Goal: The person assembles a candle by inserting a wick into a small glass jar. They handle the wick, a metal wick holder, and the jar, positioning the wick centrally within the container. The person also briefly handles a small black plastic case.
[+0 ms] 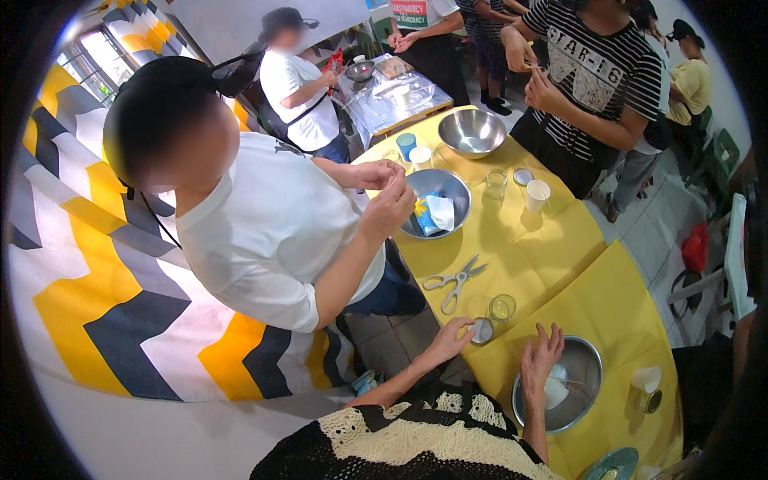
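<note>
My left hand (450,339) reaches across the near edge of the yellow table (560,264), its fingertips closed on a small round silvery lid (482,330). A small clear glass (502,307) stands just beyond that lid. My right hand (542,357), fingers spread and holding nothing, rests on the rim of a steel bowl (588,360). Inside this bowl lies a white cup (555,390), right by the hand.
Scissors (454,282) lie mid-table. A person in a white shirt leans in at left, hands (387,190) by a steel bowl (456,188) of blue and white packets. Beyond stand an empty steel bowl (472,132), cups and a glass. A person in a striped shirt (596,72) stands opposite.
</note>
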`<state>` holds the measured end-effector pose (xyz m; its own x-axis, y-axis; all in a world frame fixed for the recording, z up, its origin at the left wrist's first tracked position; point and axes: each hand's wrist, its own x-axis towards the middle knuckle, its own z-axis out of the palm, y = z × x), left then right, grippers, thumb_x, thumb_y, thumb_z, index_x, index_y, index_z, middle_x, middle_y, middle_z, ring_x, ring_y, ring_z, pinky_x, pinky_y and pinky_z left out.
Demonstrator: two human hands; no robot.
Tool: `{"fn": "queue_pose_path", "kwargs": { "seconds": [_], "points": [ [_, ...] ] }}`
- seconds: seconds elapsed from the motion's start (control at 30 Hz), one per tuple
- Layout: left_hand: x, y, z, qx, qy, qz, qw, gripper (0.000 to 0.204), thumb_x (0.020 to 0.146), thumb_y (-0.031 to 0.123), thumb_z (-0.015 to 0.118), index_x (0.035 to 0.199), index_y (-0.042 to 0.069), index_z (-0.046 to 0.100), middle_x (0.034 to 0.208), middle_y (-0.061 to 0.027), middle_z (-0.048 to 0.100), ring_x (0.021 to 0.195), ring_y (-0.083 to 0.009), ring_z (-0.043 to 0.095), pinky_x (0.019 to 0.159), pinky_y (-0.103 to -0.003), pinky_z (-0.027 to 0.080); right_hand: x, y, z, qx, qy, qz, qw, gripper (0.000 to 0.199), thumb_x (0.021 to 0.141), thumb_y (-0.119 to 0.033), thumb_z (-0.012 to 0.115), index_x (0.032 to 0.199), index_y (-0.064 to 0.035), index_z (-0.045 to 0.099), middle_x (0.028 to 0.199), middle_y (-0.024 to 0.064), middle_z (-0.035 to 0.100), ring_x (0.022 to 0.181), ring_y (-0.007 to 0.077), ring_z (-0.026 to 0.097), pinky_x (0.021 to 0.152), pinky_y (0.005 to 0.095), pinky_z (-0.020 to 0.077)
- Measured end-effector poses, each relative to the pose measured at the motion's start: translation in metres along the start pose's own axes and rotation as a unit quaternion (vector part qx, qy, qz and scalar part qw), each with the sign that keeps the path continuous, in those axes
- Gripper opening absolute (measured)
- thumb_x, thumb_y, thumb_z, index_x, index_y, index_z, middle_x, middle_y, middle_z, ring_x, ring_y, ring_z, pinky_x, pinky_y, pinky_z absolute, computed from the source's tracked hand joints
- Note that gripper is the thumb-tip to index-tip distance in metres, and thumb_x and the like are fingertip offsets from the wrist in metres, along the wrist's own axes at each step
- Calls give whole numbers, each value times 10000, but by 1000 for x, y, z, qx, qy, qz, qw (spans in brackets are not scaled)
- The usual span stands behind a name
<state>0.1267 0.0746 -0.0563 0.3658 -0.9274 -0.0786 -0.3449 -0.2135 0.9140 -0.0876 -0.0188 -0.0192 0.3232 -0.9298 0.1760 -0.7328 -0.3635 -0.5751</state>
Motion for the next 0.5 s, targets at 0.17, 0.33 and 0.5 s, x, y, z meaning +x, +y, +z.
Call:
{"fn": "queue_pose_path", "kwargs": {
  "seconds": [0.17,0.33,0.5],
  "points": [
    [0,3,-1,8,-11,-10,1000,330,892,233,613,1108,-15,591,1105,-174,611,1073,-302,570,927,-370,438,1,-1,-7,3,8,-27,1000,380,823,-65,558,1202,-30,548,1369,246,365,1293,439,297,1071,542,242],
    [0,-6,2,17,-17,-15,1000,370,906,295,600,1166,33,590,1123,-122,619,1040,-238,590,808,-361,492,0,-1,-2,3,17,-34,999,368,824,-67,558,1190,-29,557,1343,251,380,1279,448,305,1061,551,248],
    [2,-2,0,2,-18,-35,999,354,907,270,594,1142,5,589,1119,-155,613,1069,-271,577,889,-364,457,0,0,3,7,19,-42,999,362,817,-71,570,1177,-40,573,1344,239,382,1281,444,303,1064,552,248]
  ]
}}
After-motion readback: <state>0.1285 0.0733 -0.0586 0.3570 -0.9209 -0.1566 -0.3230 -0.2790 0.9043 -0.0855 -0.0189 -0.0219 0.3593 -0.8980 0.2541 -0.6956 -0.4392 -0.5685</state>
